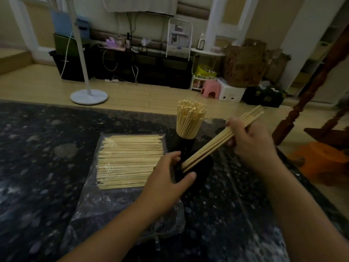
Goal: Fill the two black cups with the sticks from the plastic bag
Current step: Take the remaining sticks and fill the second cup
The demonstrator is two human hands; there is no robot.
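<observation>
A clear plastic bag point(90, 208) lies on the dark speckled table, with a flat layer of pale wooden sticks point(128, 161) in it. Behind it, the far black cup point(184, 143) stands upright, packed with sticks point(189, 120) that fan out at the top. The near black cup point(202, 167) is tilted toward me; my left hand point(166, 178) grips its left side. My right hand point(251, 140) holds a small bundle of sticks point(217, 142) at a slant, their lower ends in the near cup's mouth.
The dark speckled table point(37, 167) ends at a far edge just beyond the cups. To the right stand a carved wooden post point(309, 91) and an orange stool point(319, 161). A white fan stand point(88, 95) stands on the floor behind.
</observation>
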